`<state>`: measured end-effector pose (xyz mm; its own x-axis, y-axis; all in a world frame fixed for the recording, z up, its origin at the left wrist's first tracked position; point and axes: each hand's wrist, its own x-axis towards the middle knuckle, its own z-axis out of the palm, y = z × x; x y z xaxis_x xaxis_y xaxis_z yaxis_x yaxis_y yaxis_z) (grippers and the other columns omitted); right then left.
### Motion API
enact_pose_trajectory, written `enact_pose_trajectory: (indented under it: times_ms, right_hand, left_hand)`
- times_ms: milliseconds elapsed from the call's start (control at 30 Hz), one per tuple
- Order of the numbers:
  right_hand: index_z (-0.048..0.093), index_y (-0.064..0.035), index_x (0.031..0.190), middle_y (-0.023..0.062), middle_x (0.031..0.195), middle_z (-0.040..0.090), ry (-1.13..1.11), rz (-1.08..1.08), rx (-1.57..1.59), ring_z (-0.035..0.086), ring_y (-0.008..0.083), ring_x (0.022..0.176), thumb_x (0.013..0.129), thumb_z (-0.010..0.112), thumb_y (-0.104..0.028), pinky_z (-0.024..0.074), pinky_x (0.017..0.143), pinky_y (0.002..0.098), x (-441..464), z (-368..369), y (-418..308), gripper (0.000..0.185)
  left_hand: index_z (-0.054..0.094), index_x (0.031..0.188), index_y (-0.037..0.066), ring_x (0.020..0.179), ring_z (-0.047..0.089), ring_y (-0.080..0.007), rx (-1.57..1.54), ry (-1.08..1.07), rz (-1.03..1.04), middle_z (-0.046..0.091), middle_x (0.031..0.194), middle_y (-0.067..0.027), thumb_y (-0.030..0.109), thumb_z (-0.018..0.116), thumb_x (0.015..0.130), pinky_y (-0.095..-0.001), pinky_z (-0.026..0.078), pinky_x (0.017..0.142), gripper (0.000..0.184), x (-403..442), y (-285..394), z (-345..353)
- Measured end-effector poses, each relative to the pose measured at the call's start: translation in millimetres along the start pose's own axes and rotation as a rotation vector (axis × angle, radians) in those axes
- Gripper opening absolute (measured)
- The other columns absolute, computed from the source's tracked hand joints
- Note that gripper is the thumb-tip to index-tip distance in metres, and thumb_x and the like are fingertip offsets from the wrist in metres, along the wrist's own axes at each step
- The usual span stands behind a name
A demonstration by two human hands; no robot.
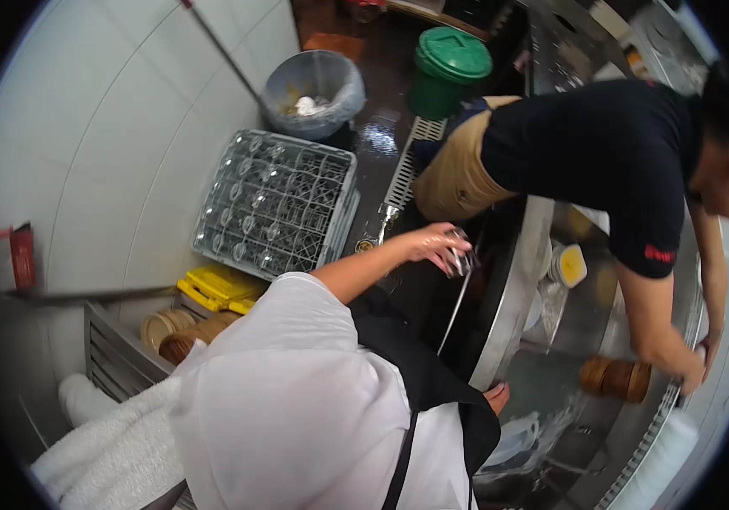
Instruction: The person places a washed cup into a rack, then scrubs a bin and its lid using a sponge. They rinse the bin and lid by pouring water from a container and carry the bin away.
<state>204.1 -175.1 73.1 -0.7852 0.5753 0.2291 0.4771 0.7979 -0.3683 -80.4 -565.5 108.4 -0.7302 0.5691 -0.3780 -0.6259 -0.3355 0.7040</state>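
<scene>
Here, a glass (462, 265) is gripped by the left hand (435, 245), likely firmly against slipping, between sink (513, 293) and rack (341, 204). Racked glasses (272, 231) are kept apart by cells (305, 183). Right hand (497, 396) is mostly hidden by apron (445, 395); its grip cannot be told.

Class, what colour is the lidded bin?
The bin is green; the head view shows it best.

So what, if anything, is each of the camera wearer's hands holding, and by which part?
The left hand holds what looks like a clear glass, fingers around its side. The right hand is mostly hidden; whether it holds anything cannot be told.
</scene>
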Motion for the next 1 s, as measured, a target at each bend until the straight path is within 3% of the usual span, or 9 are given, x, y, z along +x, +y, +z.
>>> enact_pose_trajectory:
  times_ms: [233, 300, 367, 467, 567, 600, 733, 867, 1000]
  right_hand:
    - [0.066, 0.0017, 0.119, 0.0243, 0.117, 0.067, -0.157, 0.031, -0.063, 0.061, 0.0441, 0.109, 0.105, 0.043, -0.031, 0.0466, 0.095, 0.0485, 10, 10, 20, 0.043]
    - [0.066, 0.0017, 0.119, 0.0244, 0.116, 0.067, -0.204, 0.051, -0.086, 0.061, 0.0442, 0.108, 0.105, 0.042, -0.031, 0.0466, 0.095, 0.0485, 15, 12, 23, 0.043]
    - [0.066, 0.0017, 0.118, 0.0245, 0.116, 0.067, -0.239, 0.069, -0.104, 0.062, 0.0444, 0.108, 0.104, 0.042, -0.031, 0.0467, 0.094, 0.0485, 20, 12, 26, 0.042]
    - [0.066, 0.0017, 0.118, 0.0247, 0.115, 0.067, -0.279, 0.105, -0.12, 0.062, 0.0446, 0.107, 0.104, 0.042, -0.031, 0.0467, 0.094, 0.0485, 22, 14, 29, 0.042]
    - [0.066, 0.0017, 0.118, 0.0248, 0.114, 0.068, -0.319, 0.141, -0.127, 0.062, 0.0449, 0.107, 0.104, 0.042, -0.031, 0.0468, 0.093, 0.0486, 23, 15, 32, 0.042]
    - [0.066, 0.0017, 0.118, 0.0249, 0.114, 0.068, -0.329, 0.153, -0.122, 0.062, 0.045, 0.106, 0.104, 0.042, -0.031, 0.0468, 0.093, 0.0486, 23, 16, 33, 0.042]
    - [0.066, 0.0016, 0.117, 0.025, 0.113, 0.068, -0.356, 0.184, -0.117, 0.062, 0.0453, 0.106, 0.104, 0.042, -0.031, 0.0469, 0.093, 0.0486, 23, 17, 42, 0.042]
    - [0.065, 0.0018, 0.115, 0.0261, 0.108, 0.069, -0.3, 0.101, -0.205, 0.063, 0.0472, 0.102, 0.102, 0.043, -0.029, 0.0474, 0.09, 0.0491, 14, 9, 22, 0.04]
    - [0.065, 0.0007, 0.116, 0.0261, 0.108, 0.07, -0.191, 0.102, -0.113, 0.063, 0.0475, 0.101, 0.102, 0.044, -0.03, 0.0479, 0.089, 0.0502, 5, 18, 25, 0.04]
  left_hand:
    - [0.05, 0.128, 0.003, 0.082, 0.073, -0.0238, 0.0, 0.8, 0.235, 0.069, 0.103, -0.0128, 0.034, 0.086, 0.079, -0.0377, 0.064, 0.061, 0.069, -134, 21, -200]
    - [0.05, 0.132, 0.0, 0.078, 0.072, -0.021, -0.054, 0.994, 0.246, 0.07, 0.098, -0.0126, 0.035, 0.089, 0.075, -0.0376, 0.063, 0.061, 0.077, -167, -9, -269]
    - [0.043, 0.138, -0.006, 0.076, 0.073, -0.0209, 0.064, 1.36, 0.092, 0.071, 0.098, -0.0153, 0.038, 0.09, 0.072, -0.037, 0.063, 0.059, 0.092, -193, -36, -321]
    - [0.045, 0.135, -0.007, 0.096, 0.073, -0.0333, 0.189, 1.645, -0.196, 0.07, 0.114, -0.0218, 0.045, 0.091, 0.069, -0.0419, 0.064, 0.071, 0.095, -212, -28, -310]
    - [0.04, 0.136, -0.008, 0.109, 0.068, -0.0394, 0.506, 1.848, -0.26, 0.067, 0.12, -0.0279, 0.048, 0.091, 0.067, -0.0462, 0.059, 0.089, 0.103, -185, -57, -326]
    - [0.041, 0.132, -0.008, 0.114, 0.065, -0.0427, 0.456, 1.794, -0.231, 0.063, 0.125, -0.0297, 0.049, 0.09, 0.07, -0.0505, 0.051, 0.099, 0.098, -181, -57, -319]
    - [0.044, 0.127, -0.003, 0.108, 0.066, -0.0432, 0.546, 1.836, -0.406, 0.057, 0.126, -0.0244, 0.045, 0.084, 0.078, -0.0479, 0.058, 0.088, 0.08, -157, -53, -298]
    - [0.05, 0.121, -0.002, 0.105, 0.065, -0.0408, 0.738, 1.874, -0.454, 0.055, 0.12, -0.0218, 0.041, 0.076, 0.085, -0.0466, 0.059, 0.084, 0.061, -160, -64, -306]
    - [0.056, 0.116, -0.001, 0.112, 0.059, -0.04, 1.011, 1.882, -0.288, 0.055, 0.121, -0.0208, 0.032, 0.075, 0.084, -0.0476, 0.054, 0.092, 0.05, -179, -59, -281]
